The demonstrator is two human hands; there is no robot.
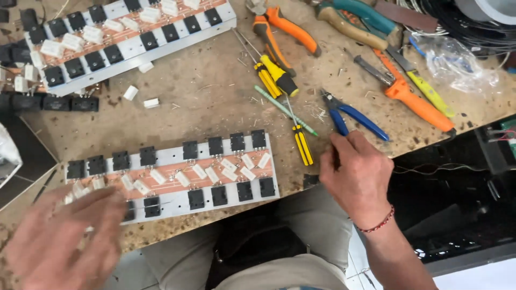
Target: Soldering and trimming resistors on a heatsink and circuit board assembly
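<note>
- Two circuit boards, near [177, 180] and far left [123, 35], lie on a scuffed, speckled counter [215, 96] among screwdrivers [277, 75].
- Right hand [357, 177], fingers curled, reaches blue pliers [352, 115]; whether it grips them is unclear.
- Left hand [64, 241], blurred, spread open over the near board's left end.

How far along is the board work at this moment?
Done: the near circuit board carries rows of black components and white resistors. In hand: the left hand, blurred, is over its left end; the right hand touches the blue-handled cutters. Left: loose white resistors lie unmounted beside the far board.
</note>
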